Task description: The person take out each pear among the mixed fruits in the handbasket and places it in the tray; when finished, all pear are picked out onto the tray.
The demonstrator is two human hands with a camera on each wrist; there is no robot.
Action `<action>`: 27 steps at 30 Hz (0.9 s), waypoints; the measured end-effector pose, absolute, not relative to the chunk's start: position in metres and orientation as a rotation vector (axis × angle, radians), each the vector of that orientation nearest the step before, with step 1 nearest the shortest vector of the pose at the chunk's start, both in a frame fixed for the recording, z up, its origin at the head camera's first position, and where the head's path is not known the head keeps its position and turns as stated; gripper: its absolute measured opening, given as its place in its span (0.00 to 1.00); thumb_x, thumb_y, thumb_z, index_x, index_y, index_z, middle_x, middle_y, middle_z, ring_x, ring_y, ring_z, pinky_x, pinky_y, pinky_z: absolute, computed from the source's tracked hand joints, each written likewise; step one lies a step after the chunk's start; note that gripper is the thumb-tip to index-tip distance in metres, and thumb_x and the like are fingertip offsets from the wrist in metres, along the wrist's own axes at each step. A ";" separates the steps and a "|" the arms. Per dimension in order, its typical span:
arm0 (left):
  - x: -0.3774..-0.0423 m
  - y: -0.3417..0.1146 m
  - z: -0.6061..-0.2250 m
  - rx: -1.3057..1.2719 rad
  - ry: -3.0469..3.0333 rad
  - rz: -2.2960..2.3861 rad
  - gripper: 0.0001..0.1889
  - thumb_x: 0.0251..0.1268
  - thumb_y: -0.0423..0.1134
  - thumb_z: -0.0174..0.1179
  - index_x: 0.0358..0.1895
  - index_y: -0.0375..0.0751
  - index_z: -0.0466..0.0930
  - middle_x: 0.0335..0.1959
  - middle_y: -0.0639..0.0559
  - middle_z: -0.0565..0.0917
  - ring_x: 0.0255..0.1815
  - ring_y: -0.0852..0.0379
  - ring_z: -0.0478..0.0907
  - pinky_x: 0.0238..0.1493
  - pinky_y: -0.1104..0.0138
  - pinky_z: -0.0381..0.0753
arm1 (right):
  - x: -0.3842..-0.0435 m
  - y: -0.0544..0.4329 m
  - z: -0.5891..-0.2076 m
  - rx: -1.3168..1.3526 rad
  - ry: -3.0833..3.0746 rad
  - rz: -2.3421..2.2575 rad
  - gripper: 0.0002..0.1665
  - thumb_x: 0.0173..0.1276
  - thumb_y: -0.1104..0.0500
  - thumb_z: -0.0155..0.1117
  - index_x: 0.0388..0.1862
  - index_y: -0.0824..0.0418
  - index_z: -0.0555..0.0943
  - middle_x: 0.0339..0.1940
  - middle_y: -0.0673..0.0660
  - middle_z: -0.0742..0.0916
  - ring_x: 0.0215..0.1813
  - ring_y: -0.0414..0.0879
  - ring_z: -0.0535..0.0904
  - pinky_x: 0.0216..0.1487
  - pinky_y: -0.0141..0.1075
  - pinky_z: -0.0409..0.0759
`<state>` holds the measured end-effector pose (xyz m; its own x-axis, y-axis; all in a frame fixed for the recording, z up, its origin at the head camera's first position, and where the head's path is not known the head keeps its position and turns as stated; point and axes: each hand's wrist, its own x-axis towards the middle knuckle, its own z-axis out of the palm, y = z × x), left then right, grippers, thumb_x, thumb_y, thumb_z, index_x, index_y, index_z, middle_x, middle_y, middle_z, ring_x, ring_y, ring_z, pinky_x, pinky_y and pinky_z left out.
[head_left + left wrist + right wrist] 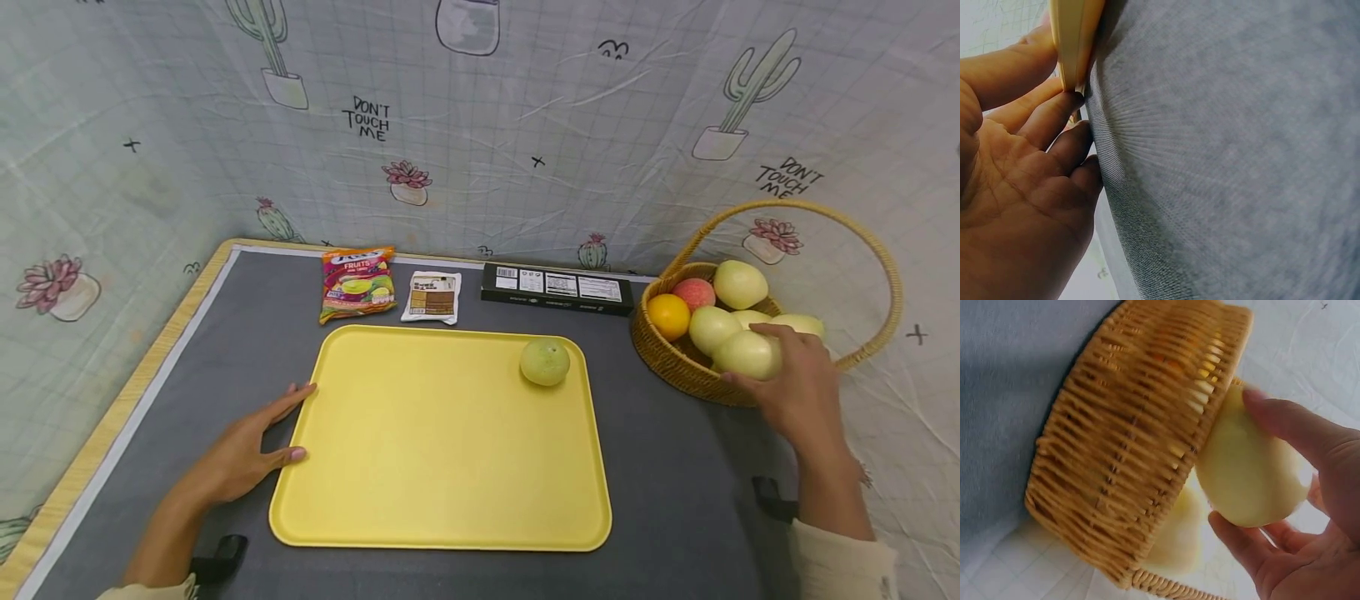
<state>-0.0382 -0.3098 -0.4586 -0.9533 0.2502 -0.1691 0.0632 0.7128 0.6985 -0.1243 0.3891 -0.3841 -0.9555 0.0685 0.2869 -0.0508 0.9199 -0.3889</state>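
Observation:
My right hand point(806, 396) grips a smooth, pale green-yellow fruit point(748, 354) at the near right rim of the wicker basket point(686, 375). Thumb and fingers wrap its sides in the right wrist view, where the fruit point(1250, 465) sits right at the basket's rim. On the left, my left hand point(232, 458) rests with extended fingers and thumb against the left edge of the yellow tray point(450, 450). The left wrist view shows its fingertips at the tray's side. A round green fruit point(545, 362) lies in the tray's far right corner.
Other fruits fill the basket, among them an orange point(669, 317), a red fruit point(694, 293) and several pale ones; its tall handle point(892, 283) arches rightward. Behind the tray lie a candy bag point(358, 285), a small white packet point(432, 297) and a long black box point(557, 288).

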 end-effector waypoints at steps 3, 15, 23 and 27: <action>-0.038 -0.309 -0.458 0.243 2.668 1.071 0.51 0.63 0.47 0.76 0.87 0.58 0.56 0.85 0.28 0.56 0.82 0.19 0.55 0.68 0.25 0.63 | -0.123 0.384 -0.383 -0.013 -2.727 0.597 0.49 0.50 0.63 0.88 0.71 0.67 0.76 0.62 0.80 0.76 0.64 0.77 0.68 0.55 0.69 0.63; -0.037 -0.310 -0.458 0.272 2.681 1.077 0.50 0.63 0.45 0.76 0.87 0.55 0.57 0.84 0.27 0.56 0.82 0.19 0.56 0.68 0.26 0.64 | -0.117 0.345 -0.372 0.001 -2.619 0.699 0.49 0.45 0.62 0.89 0.69 0.63 0.80 0.59 0.78 0.76 0.61 0.73 0.70 0.49 0.58 0.62; -0.037 -0.309 -0.458 0.266 2.675 1.090 0.50 0.63 0.45 0.76 0.87 0.54 0.57 0.85 0.27 0.56 0.82 0.19 0.55 0.69 0.25 0.63 | -0.116 0.317 -0.371 0.133 -2.571 0.769 0.49 0.41 0.64 0.91 0.66 0.63 0.81 0.58 0.75 0.77 0.60 0.68 0.71 0.51 0.56 0.63; -0.037 -0.309 -0.457 0.257 2.669 1.091 0.50 0.63 0.45 0.76 0.87 0.54 0.57 0.85 0.28 0.56 0.83 0.20 0.54 0.69 0.25 0.62 | -0.116 0.305 -0.372 0.203 -2.543 0.776 0.50 0.39 0.63 0.92 0.64 0.65 0.79 0.55 0.73 0.79 0.58 0.66 0.72 0.51 0.55 0.65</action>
<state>-0.0374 -0.3086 -0.4575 -0.9542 0.2533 -0.1592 0.0692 0.7047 0.7061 -0.1164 0.3048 -0.3718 -0.8783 -0.0045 0.4781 -0.2705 0.8292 -0.4892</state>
